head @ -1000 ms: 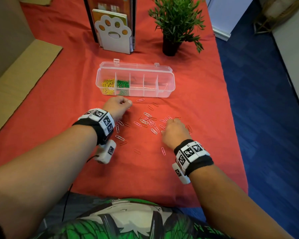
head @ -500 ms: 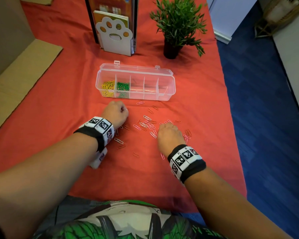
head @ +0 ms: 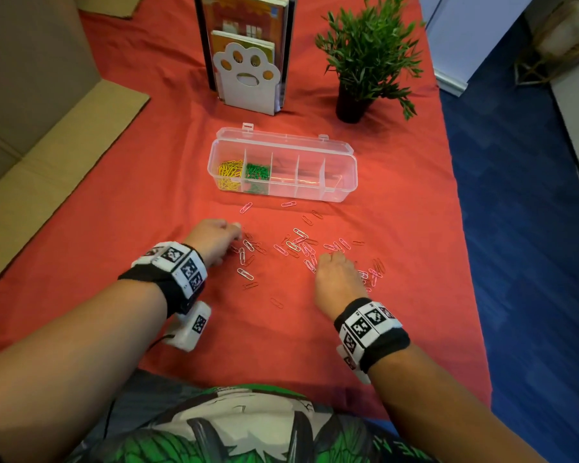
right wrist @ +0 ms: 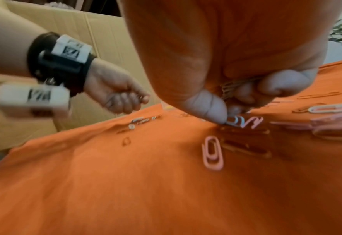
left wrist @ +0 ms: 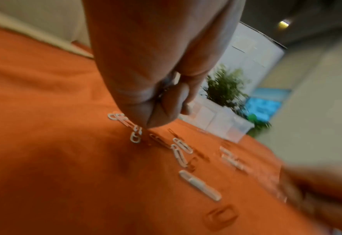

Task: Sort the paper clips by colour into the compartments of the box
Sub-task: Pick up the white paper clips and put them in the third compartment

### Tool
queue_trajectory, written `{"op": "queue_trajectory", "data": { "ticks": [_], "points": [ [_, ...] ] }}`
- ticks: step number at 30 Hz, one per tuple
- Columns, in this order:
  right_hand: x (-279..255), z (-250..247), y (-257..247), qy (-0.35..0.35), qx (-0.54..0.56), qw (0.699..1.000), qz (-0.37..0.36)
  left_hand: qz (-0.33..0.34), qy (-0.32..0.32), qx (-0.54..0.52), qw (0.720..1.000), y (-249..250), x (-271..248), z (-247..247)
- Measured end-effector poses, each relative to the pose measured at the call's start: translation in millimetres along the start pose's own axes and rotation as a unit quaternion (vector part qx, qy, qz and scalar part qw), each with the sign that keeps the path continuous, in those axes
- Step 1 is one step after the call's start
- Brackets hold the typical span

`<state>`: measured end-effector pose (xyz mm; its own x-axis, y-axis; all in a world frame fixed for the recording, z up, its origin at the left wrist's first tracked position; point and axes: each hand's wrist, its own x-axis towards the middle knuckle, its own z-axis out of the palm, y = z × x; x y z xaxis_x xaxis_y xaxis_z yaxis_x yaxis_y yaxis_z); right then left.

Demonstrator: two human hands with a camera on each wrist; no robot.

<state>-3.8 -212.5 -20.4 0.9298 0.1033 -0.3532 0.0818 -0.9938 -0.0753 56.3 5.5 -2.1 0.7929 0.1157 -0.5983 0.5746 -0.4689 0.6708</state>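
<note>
Listing, largest first. Red cloth: covers the table under both hands. Clear box: lid open, lying beyond both hands; of its compartments the two at its left end hold yellow clips and green clips, the others look empty. Loose paper clips: white, pink and red ones scattered between the two hands and the box, thickest just ahead of the right hand; red ones barely show against the cloth. Handling, as judged: very light, stiff wire, smooth, lying flat, so likely to slide rather than lift; best nipped at a rounded end with fingertip and thumb, or dragged to raise an edge. Left hand: fingers curled into a loose fist, some clips apparently gathered inside, knuckles beside white clips. Right hand: curled round a small bundle of clips, thumb tip down on another clip on the cloth.
</note>
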Motion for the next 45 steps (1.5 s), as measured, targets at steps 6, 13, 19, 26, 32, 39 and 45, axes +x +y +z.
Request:
{"op": "queue_trajectory", "data": {
  "ticks": [6, 13, 19, 26, 32, 39, 45],
  "points": [
    [27, -23, 5, -0.049, 0.345, 0.935, 0.068, 0.101, 0.074, 0.347, 0.929, -12, -13, 4],
    [46, -42, 7, -0.062, 0.71, 0.687, 0.143, 0.113, 0.063, 0.327, 0.936, -20, -10, 10],
    [57, -45, 5, -0.077, 0.816, 0.548, 0.165, 0.154, 0.063, 0.34, 0.926, -24, -15, 9],
    [80, -39, -11, -0.031, 0.531, 0.832, 0.16, 0.169, 0.015, 0.392, 0.904, -26, -15, 8],
    [78, -25, -29, 0.021, 0.094, 0.995, 0.011, 0.167, -0.004, 0.401, 0.901, -29, -18, 10],
    [76, -22, -35, 0.002, 0.083, 0.997, 0.004, 0.058, -0.062, -0.043, 0.995, -19, -25, 6],
    [69, -32, -18, 0.045, 0.297, 0.953, 0.051, -0.002, -0.142, -0.475, 0.868, -11, -26, -10]
  ]
}}
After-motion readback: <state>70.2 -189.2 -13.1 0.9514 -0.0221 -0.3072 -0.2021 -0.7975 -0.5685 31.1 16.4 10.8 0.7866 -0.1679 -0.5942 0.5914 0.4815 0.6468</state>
